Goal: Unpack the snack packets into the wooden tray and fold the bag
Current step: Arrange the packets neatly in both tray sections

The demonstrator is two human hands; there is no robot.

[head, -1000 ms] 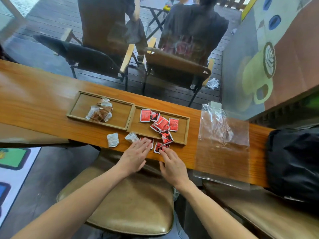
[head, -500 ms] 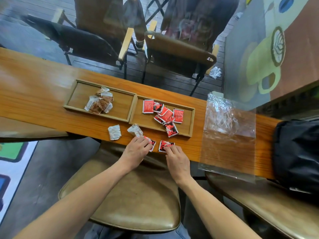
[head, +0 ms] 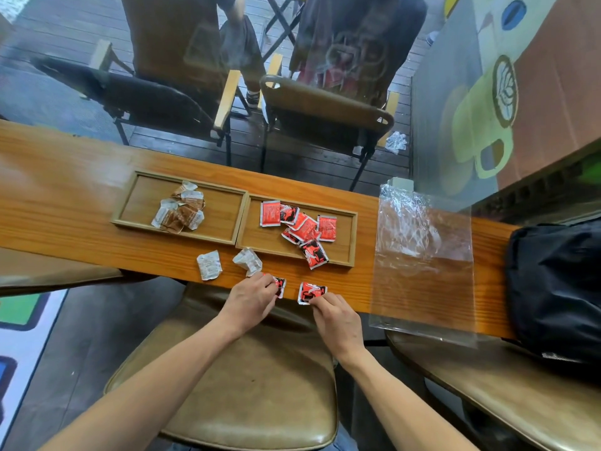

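At the counter's (head: 65, 203) near edge, a red packet (head: 280, 285) is pinched by the curled left hand (head: 249, 301); another red packet (head: 310, 291) is pinched by the right hand (head: 338, 320). The clear bag (head: 422, 255) is laid flat beside the right tray (head: 351, 239).

Two wooden trays: left tray (head: 130, 203), right tray (head: 353, 239). Red packets (head: 305, 227): about seven in the right tray, two on the counter at six o'clock. White packets (head: 182, 211): roughly six in the left tray, two loose. One clear bag (head: 422, 255). Two hands.
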